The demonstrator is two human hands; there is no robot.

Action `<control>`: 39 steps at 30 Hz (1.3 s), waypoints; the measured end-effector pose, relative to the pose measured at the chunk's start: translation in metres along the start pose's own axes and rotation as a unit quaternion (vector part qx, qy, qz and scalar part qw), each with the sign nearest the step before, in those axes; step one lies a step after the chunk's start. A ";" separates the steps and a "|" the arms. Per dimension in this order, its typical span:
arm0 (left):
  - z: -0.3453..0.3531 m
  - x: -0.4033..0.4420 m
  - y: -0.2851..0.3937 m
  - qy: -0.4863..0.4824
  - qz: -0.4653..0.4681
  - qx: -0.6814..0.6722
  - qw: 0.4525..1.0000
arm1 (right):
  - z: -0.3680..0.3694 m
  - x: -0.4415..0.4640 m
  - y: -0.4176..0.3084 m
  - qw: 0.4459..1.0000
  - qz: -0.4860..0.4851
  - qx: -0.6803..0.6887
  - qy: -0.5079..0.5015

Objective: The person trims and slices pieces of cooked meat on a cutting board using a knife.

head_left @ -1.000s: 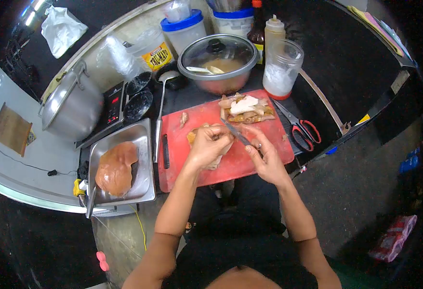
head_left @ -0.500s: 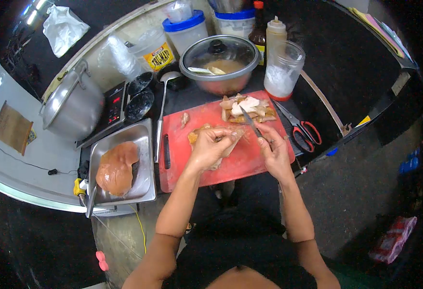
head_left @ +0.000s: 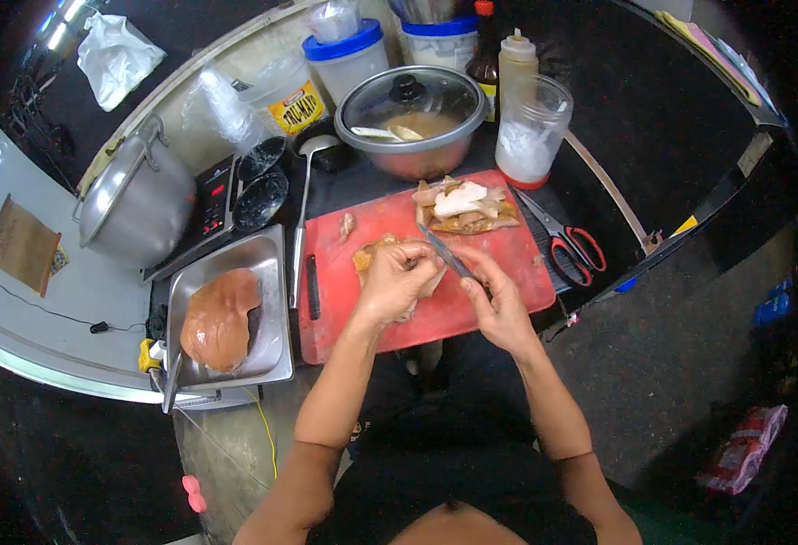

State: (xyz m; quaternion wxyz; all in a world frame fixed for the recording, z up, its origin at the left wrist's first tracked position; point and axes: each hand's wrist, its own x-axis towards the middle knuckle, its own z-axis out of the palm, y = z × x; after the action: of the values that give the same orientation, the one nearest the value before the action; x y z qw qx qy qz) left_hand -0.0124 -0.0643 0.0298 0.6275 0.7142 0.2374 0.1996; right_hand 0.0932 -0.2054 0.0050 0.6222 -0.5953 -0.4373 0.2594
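Note:
In the head view, my right hand point(head_left: 499, 304) grips a small knife point(head_left: 446, 252), its blade pointing up and left over the red cutting board point(head_left: 344, 331). My left hand point(head_left: 397, 286) is closed, fingertips pinched on a piece of cooked chicken point(head_left: 363, 258) that lies partly beneath it. The hand covers much of that piece. Beyond the knife, a pile of sliced meat point(head_left: 467, 207) with pale and brown pieces rests on the board's far right part. A small scrap of meat point(head_left: 346, 225) lies near the far left edge.
Left of the board stands a metal tray point(head_left: 279, 300) with a large piece of meat point(head_left: 222, 322). A ladle point(head_left: 300, 245) lies between them. Red-handled scissors point(head_left: 573, 254) sit on the right. Behind are a lidded bowl point(head_left: 408, 118), a jar point(head_left: 531, 145) and a pot point(head_left: 135, 195).
My right hand has moved left with the knife, bringing the blade closer to my left hand and off the sliced pile. My left hand has hardly moved.

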 end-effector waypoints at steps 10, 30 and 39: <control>0.003 0.004 -0.003 0.017 0.049 0.008 0.999 | -0.010 0.005 0.005 0.998 -0.016 0.030 0.054; 0.009 0.001 0.009 0.029 0.034 0.044 0.998 | -0.009 0.012 0.015 0.995 -0.055 0.030 0.079; 0.004 0.006 -0.001 0.039 0.078 0.039 0.995 | -0.003 0.002 -0.007 0.999 -0.020 0.038 0.003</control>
State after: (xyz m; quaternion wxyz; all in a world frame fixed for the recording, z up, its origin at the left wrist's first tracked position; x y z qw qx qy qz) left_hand -0.0053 -0.0634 0.0280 0.5716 0.7463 0.2127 0.2666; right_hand 0.0956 -0.2060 0.0130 0.6507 -0.5630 -0.4372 0.2615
